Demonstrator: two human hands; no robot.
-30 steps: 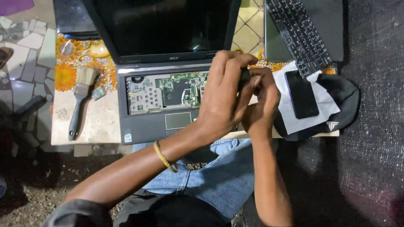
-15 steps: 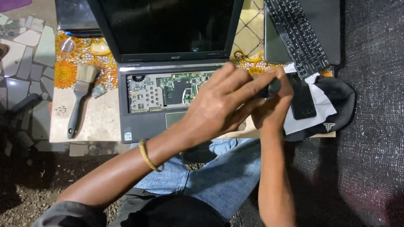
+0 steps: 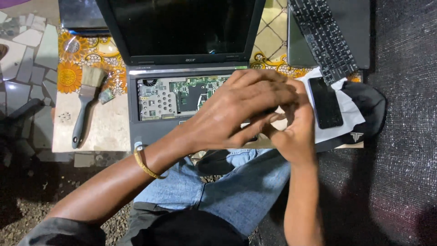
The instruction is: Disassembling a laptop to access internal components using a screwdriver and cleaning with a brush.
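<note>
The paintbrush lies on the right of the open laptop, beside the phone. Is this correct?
Not quite. In the head view the paintbrush lies on the left of the open laptop, far from the phone, which rests on the right.

grey laptop [image 3: 150, 132], gold bangle [image 3: 144, 163], blue jeans [image 3: 227, 187]

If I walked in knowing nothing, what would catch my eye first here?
Probably the open laptop at top centre, its keyboard removed so the green circuit board shows. In front of it the left hand and right hand meet, fingers pressed together. A paintbrush lies to the left, a black phone on white paper to the right.
</note>
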